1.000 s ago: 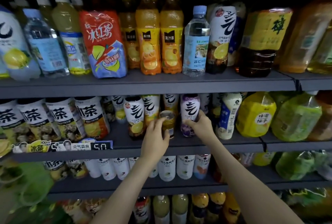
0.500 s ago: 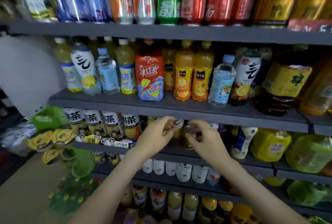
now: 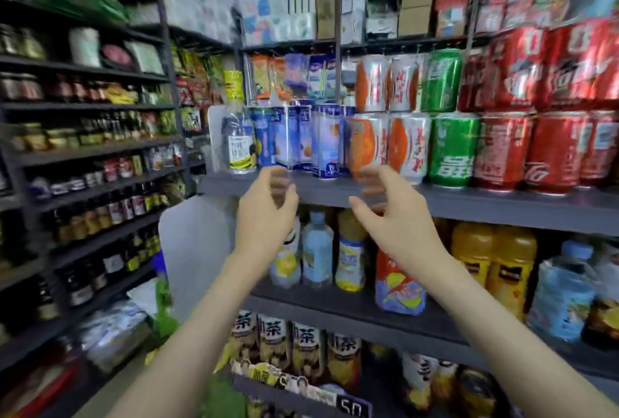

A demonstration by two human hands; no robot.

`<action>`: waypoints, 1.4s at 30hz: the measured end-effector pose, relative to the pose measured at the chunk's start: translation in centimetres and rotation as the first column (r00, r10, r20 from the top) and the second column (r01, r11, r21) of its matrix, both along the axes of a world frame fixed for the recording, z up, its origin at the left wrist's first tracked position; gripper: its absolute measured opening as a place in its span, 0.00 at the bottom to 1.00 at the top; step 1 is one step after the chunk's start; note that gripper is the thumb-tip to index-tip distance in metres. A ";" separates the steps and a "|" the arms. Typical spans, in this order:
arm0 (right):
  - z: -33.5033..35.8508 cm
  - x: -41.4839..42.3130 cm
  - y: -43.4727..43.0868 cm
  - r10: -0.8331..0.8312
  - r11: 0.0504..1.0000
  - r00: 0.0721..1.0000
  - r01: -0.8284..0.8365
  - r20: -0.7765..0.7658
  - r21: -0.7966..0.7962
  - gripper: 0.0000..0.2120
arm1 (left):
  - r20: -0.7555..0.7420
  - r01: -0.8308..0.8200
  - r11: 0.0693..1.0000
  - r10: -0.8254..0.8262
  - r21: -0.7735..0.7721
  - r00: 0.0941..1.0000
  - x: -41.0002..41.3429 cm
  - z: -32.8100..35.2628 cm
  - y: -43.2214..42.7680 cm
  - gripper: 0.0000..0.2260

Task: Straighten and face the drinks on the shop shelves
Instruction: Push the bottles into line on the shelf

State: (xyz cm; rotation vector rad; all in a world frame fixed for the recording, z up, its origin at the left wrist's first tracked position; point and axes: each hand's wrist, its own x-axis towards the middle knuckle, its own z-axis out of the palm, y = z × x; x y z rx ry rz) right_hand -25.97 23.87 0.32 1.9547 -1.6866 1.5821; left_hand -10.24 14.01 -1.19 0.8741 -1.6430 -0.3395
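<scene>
Glossy metal on the red cans (image 3: 552,149) and green can (image 3: 454,149); clear, shiny plastic in the water bottle (image 3: 238,141); matt grey finish across the shelf board (image 3: 469,205); dull brown cardboard for the boxes (image 3: 415,5).

Four orange-and-white cans (image 3: 366,146) and two green cans (image 3: 454,149) (each kind stacked in two tiers); three red cans (image 3: 502,149) in the lower tier. Below, two orange juice bottles (image 3: 472,257); lower still, four tea bottles (image 3: 306,350).
</scene>
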 end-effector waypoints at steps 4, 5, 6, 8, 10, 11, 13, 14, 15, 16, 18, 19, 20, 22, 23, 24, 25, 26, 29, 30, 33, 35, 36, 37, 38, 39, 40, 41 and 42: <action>-0.7 3.6 -4.0 -0.033 0.999 0.997 0.034 0.067 -0.008 0.17 | 0.029 -0.152 0.988 0.153 -0.028 0.988 4.5 1.6 -8.1 0.19; -1.0 4.4 -4.8 -0.040 0.999 0.996 0.041 0.083 -0.007 0.16 | 0.044 -0.187 0.982 0.187 -0.012 0.981 5.2 2.1 -9.9 0.21; -1.2 5.1 -5.4 -0.046 0.999 0.994 0.046 0.102 -0.004 0.15 | 0.063 -0.210 0.978 0.208 0.023 0.976 5.6 2.6 -11.5 0.24; -1.5 6.1 -6.3 -0.050 0.999 0.988 0.051 0.144 -0.001 0.14 | 0.107 -0.221 0.971 0.211 0.093 0.972 6.0 3.6 -14.1 0.31; -1.5 6.8 -6.8 -0.062 0.998 0.987 0.063 0.149 -0.006 0.13 | 0.129 -0.184 0.967 0.163 0.174 0.978 6.0 4.3 -16.5 0.36; -1.3 6.9 -7.0 -0.069 0.997 0.988 0.072 0.140 -0.016 0.12 | 0.118 -0.144 0.966 0.121 0.213 0.986 5.9 4.5 -17.5 0.38; -1.0 6.9 -7.3 -0.076 0.996 0.987 0.081 0.139 -0.029 0.12 | 0.062 -0.052 0.964 0.037 0.260 0.997 5.5 5.0 -18.7 0.39; -0.9 7.0 -7.4 -0.079 0.996 0.987 0.084 0.141 -0.031 0.12 | 0.023 -0.015 0.964 0.009 0.267 1.000 5.2 5.2 -19.0 0.37; -0.8 7.1 -7.5 -0.082 0.995 0.987 0.088 0.139 -0.036 0.11 | -0.012 0.005 0.965 -0.002 0.264 1.000 4.9 5.4 -19.2 0.35; -0.7 7.2 -7.6 -0.085 0.995 0.987 0.092 0.135 -0.044 0.11 | -0.038 0.010 0.964 0.000 0.266 0.999 4.8 5.7 -19.4 0.33; -0.8 7.4 -7.8 -0.085 0.994 0.988 0.093 0.131 -0.058 0.11 | -0.043 -0.011 0.964 0.023 0.266 0.999 4.8 5.9 -19.2 0.31; -0.8 7.5 -7.7 -0.079 0.994 0.988 0.088 0.135 -0.063 0.11 | -0.041 -0.027 0.965 0.039 0.260 0.998 4.8 5.9 -18.9 0.30; -0.7 7.5 -7.6 -0.071 0.994 0.988 0.081 0.138 -0.070 0.11 | -0.046 -0.049 0.967 0.062 0.250 0.997 5.0 5.8 -18.4 0.30; -0.4 7.4 -7.2 -0.062 0.992 0.989 0.076 0.135 -0.101 0.11 | -0.083 -0.083 0.976 0.102 0.203 0.991 5.4 5.4 -16.6 0.31; -0.1 7.4 -6.9 -0.065 0.989 0.990 0.081 0.127 -0.124 0.12 | -0.120 -0.085 0.984 0.105 0.159 0.987 5.6 5.1 -15.1 0.32; 0.3 7.4 -6.6 -0.065 0.987 0.991 0.082 0.121 -0.139 0.13 | -0.166 -0.078 0.991 0.095 0.111 0.981 5.7 4.9 -13.7 0.33; 0.6 7.5 -6.2 -0.054 0.988 0.990 0.072 0.130 -0.135 0.13 | -0.208 -0.055 0.996 0.069 0.072 0.976 5.6 4.8 -12.0 0.34; 1.0 7.6 -5.7 -0.027 0.992 0.987 0.046 0.160 -0.116 0.13 | -0.235 -0.022 0.999 0.030 0.037 0.971 5.2 4.7 -10.2 0.35; 2.1 7.2 -3.7 0.063 0.997 0.952 -0.045 0.300 -0.068 0.18 | -0.208 0.166 0.985 -0.170 -0.039 0.963 2.8 5.1 -4.4 0.33; 2.4 6.7 -2.8 0.072 0.996 0.937 -0.049 0.342 -0.076 0.21 | -0.172 0.250 0.966 -0.257 -0.059 0.951 1.6 5.2 -2.4 0.30; 3.1 4.1 1.1 0.016 0.994 0.916 0.030 0.401 -0.108 0.25 | -0.059 0.430 0.902 -0.432 -0.046 0.900 -2.7 4.7 2.6 0.29; 3.1 1.7 4.5 -0.068 0.986 0.927 0.119 0.369 -0.117 0.22 | -0.020 0.485 0.874 -0.485 -0.028 0.874 -6.0 4.2 5.5 0.28; 3.1 0.3 6.4 -0.113 0.981 0.931 0.161 0.346 -0.112 0.20 | -0.008 0.510 0.860 -0.511 -0.027 0.860 -7.7 4.0 7.1 0.29; 3.0 -1.1 8.4 -0.153 0.976 0.933 0.195 0.327 -0.098 0.20 | 0.009 0.538 0.843 -0.538 -0.023 0.843 -9.4 3.7 8.8 0.29; 2.8 -2.5 10.4 -0.185 0.972 0.931 0.220 0.316 -0.080 0.21 | 0.028 0.569 0.822 -0.569 -0.026 0.822 -11.2 3.4 10.6 0.30; 2.6 -4.0 12.6 -0.218 0.966 0.926 0.249 0.309 -0.064 0.22 | 0.049 0.592 0.806 -0.590 -0.023 0.806 -13.0 3.1 12.5 0.30; 2.3 -5.6 14.9 -0.250 0.958 0.918 0.280 0.307 -0.059 0.22 | 0.067 0.608 0.794 -0.606 -0.020 0.793 -14.8 2.8 14.6 0.32; 2.0 -7.2 17.3 -0.279 0.947 0.908 0.314 0.313 -0.064 0.22 | 0.092 0.625 0.780 -0.622 -0.008 0.778 -16.8 2.4 16.6 0.33; 1.7 -8.8 19.9 -0.304 0.936 0.896 0.345 0.325 -0.075 0.20 | 0.117 0.653 0.758 -0.648 0.000 0.752 -18.8 2.1 18.9 0.34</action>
